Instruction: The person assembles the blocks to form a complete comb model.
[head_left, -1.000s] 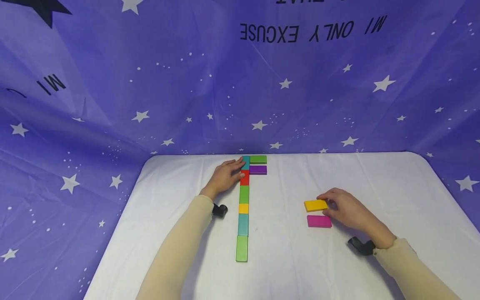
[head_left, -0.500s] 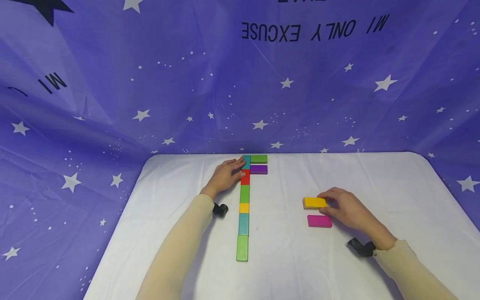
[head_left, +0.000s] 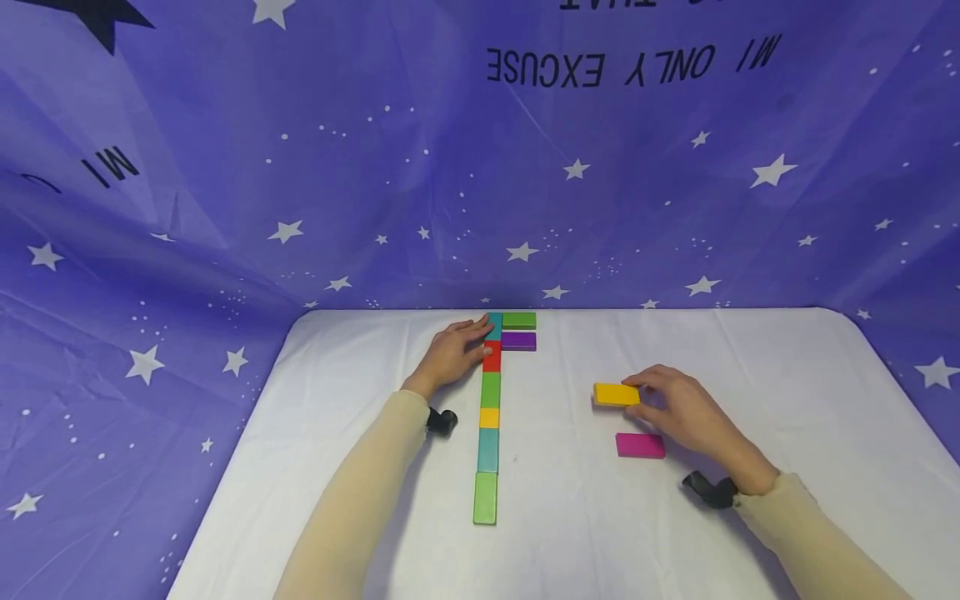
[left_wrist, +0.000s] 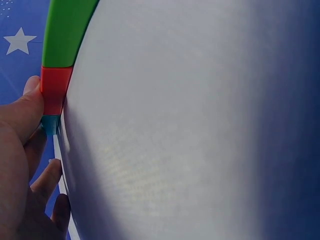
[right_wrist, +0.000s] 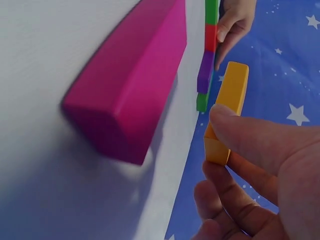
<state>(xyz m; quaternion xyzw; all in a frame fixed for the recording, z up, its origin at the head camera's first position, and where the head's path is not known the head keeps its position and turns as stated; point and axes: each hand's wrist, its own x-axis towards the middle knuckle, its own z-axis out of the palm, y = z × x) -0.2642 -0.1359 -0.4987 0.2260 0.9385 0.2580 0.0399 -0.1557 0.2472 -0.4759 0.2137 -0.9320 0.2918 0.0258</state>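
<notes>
In the head view my right hand (head_left: 693, 412) pinches the right end of a yellow block (head_left: 615, 394) between thumb and fingers. The right wrist view shows the yellow block (right_wrist: 232, 87) raised off the cloth. A magenta block (head_left: 640, 446) lies below that hand. My left hand (head_left: 452, 354) rests at the far end of a column of blocks, thumb at the red block (head_left: 492, 357) and fingertips on the teal block (head_left: 495, 325). From that end, a green block (head_left: 519, 321) and a purple block (head_left: 519, 341) stick out rightward, side by side with a narrow gap.
Nearer along the column follow a green block (head_left: 491, 390), a small yellow block (head_left: 489, 418), a teal block (head_left: 488, 450) and a light green block (head_left: 485, 497). A white cloth (head_left: 337, 533) covers the table. A purple star-patterned curtain (head_left: 420, 167) hangs behind it.
My right hand has lifted the yellow block and carried it a little left and away, leaving the magenta block behind. The left hand and the column have stayed in place.
</notes>
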